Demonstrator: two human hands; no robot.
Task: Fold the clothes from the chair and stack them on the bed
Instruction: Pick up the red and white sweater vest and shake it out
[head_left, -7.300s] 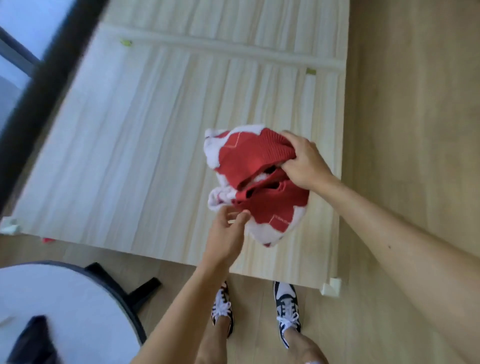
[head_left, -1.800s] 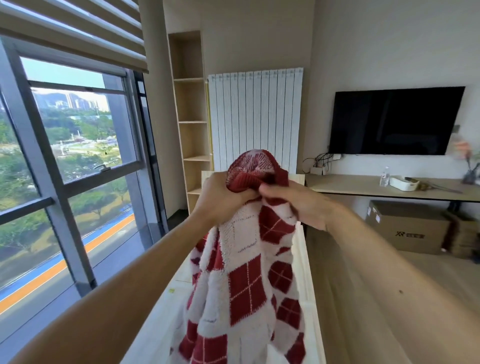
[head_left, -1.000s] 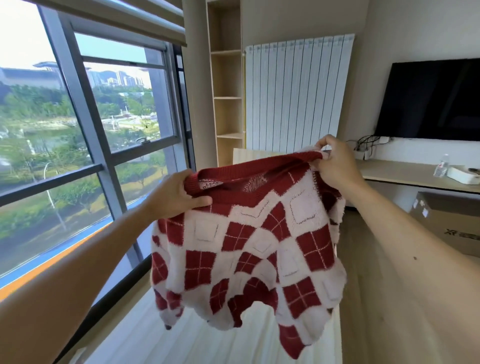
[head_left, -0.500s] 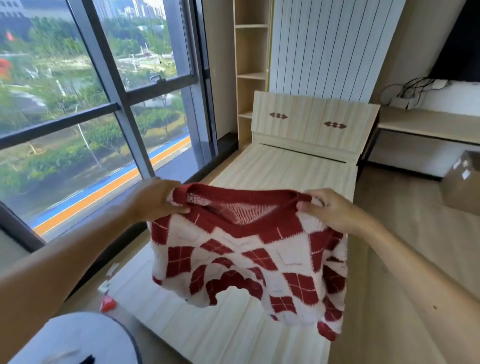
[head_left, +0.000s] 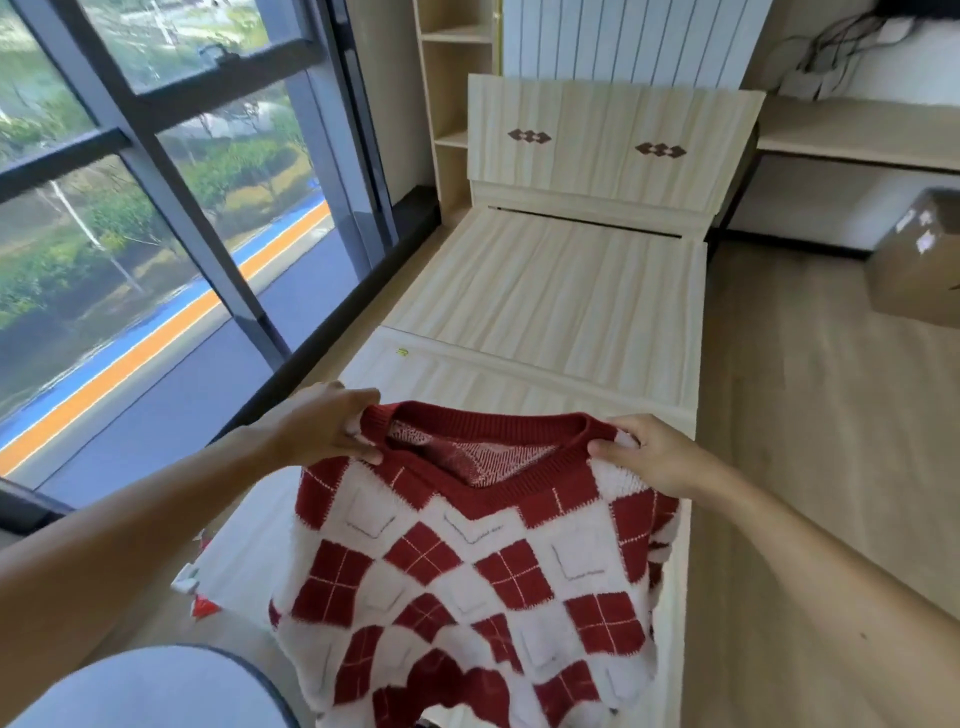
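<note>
Sweater (head_left: 467, 561), left hand (head_left: 317, 426) gripping, right hand (head_left: 649, 457) gripping

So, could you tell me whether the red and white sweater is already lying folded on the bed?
No, the sweater hangs spread open from the left hand and right hand, above the bed.

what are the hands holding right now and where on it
Both hold the red-and-white argyle knit sweater spread above the bare wooden bed. The left hand pinches its left shoulder beside the red V-neck collar; the right hand pinches the right shoulder.
</note>
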